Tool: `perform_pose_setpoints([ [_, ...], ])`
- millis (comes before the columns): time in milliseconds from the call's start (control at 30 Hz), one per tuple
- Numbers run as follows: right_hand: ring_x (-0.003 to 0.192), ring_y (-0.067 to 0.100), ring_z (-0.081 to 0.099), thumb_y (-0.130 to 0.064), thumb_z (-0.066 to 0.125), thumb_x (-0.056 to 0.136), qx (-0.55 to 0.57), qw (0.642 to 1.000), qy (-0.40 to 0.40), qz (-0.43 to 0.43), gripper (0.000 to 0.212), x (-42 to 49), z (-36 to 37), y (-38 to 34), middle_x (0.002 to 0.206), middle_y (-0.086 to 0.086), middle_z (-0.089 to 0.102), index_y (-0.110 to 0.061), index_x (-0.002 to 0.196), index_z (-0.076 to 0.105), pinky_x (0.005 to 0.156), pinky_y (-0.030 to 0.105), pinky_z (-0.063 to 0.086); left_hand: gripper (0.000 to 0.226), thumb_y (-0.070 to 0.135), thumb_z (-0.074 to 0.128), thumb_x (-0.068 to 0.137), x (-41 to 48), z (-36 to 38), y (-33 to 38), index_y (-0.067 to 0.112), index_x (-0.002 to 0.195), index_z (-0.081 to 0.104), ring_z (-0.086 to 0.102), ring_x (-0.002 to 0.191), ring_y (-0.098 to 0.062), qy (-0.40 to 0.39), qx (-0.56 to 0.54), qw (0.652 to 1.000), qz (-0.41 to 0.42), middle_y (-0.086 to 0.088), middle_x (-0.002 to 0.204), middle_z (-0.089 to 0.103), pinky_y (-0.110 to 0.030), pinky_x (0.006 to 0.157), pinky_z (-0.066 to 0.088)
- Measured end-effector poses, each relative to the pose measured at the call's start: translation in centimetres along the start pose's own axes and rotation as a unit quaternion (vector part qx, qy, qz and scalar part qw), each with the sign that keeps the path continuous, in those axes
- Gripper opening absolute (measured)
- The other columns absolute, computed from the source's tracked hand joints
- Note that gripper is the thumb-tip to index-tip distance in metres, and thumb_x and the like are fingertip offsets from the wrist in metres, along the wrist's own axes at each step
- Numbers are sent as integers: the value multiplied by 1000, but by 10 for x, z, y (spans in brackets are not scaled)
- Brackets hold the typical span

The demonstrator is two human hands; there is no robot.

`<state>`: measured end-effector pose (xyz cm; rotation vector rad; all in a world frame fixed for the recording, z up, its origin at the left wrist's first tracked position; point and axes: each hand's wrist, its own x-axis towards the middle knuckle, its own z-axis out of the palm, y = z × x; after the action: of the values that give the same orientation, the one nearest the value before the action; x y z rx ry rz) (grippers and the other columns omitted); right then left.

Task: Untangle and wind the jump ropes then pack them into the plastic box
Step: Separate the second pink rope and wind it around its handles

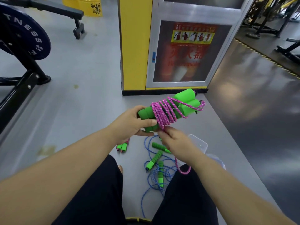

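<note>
— Clenched around the paired green foam handles [168,108], the left hand [131,124] holds them above the plastic box [200,144]; the right hand [174,142] pinches the pink rope [162,111] just below them.

— Will it handle easily?

— Probably: light, limp cord, squashy foam. Grip near the last coil, or the tail slackens.
</note>
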<state>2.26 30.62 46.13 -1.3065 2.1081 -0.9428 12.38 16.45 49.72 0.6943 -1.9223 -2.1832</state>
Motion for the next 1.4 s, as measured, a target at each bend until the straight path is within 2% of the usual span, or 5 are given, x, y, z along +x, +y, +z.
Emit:
perform_pose_setpoints([
  [300,74,17,51,-32,40,98,-199,975,-98,31,25,4,-14,-21,73,-6,50,-19,88,59,68,33,38,42,20,70,82,10,8,-7,13,118,48,58,90,-24,116,430,889,106,-4,103,58,-35,78,50],
  [500,81,12,53,-44,62,83,-330,942,1,-61,20,10,-56,-43,82,-8,60,-32,99,65,69,28,41,40,15,63,85,5,11,-7,17,122,46,54,92,-24,-5,562,817,128,-4,110,60,-32,72,39],
  [767,52,2,42,-45,77,59,-112,981,-159,-9,32,20,-78,-25,62,-10,48,-39,82,56,54,15,33,43,11,71,79,-2,4,11,31,116,61,55,98,-10,-116,484,849,177,12,107,62,-24,86,44],
  [1100,103,-2,58,-96,49,32,-23,975,-220,3,108,16,-63,-6,116,-11,61,-28,116,54,92,22,45,40,-8,67,79,-2,-3,3,23,103,65,65,88,-16,-168,205,957,115,11,99,65,-24,83,52],
  [1400,58,0,56,-32,62,86,206,977,21,61,16,14,-21,3,73,-5,62,-16,88,61,60,17,45,14,10,63,87,12,41,-35,16,75,59,60,76,-20,245,-18,969,23,-3,76,63,-31,71,53],
])
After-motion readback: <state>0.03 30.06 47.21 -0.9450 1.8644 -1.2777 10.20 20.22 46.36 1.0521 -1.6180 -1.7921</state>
